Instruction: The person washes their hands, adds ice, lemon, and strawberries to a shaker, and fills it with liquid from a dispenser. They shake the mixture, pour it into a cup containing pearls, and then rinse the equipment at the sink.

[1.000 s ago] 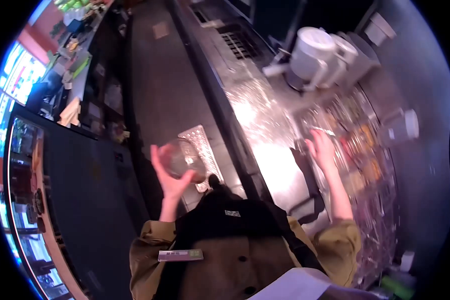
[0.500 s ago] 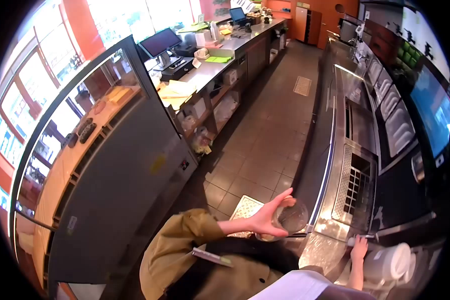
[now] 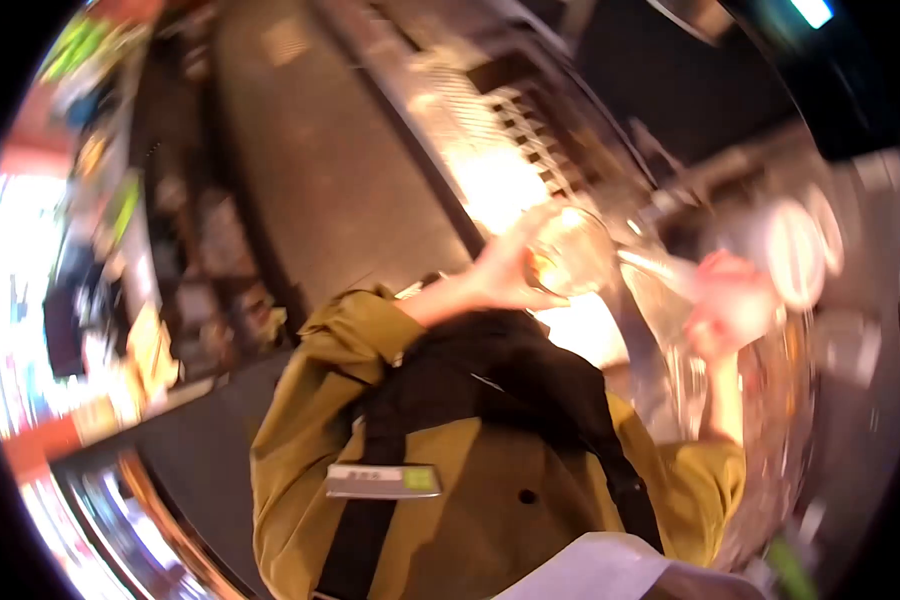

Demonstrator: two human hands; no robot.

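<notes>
A clear round cup (image 3: 577,250) is in my left hand (image 3: 505,268), whose fingers wrap round its side. Light reflects strongly on the cup, and what is inside cannot be made out. My right hand (image 3: 727,297), smeared by motion, is closed on a pale elongated thing (image 3: 655,267) that points toward the cup; I cannot tell its kind. Just beyond the right hand is a white round-ended container (image 3: 798,255). Both hands are over the counter in front of my olive jacket (image 3: 470,470).
A metal counter with a perforated drain plate (image 3: 457,105) and a dark grid (image 3: 530,130) runs away ahead. Left of it lies the tiled floor (image 3: 320,150), then a cluttered shelf counter (image 3: 205,230). A dark panel (image 3: 180,465) stands at the lower left.
My view has swung right and down toward the counter. My right hand has come away from beside the white container toward the cup, bringing the pale thing. My left hand still holds the cup.
</notes>
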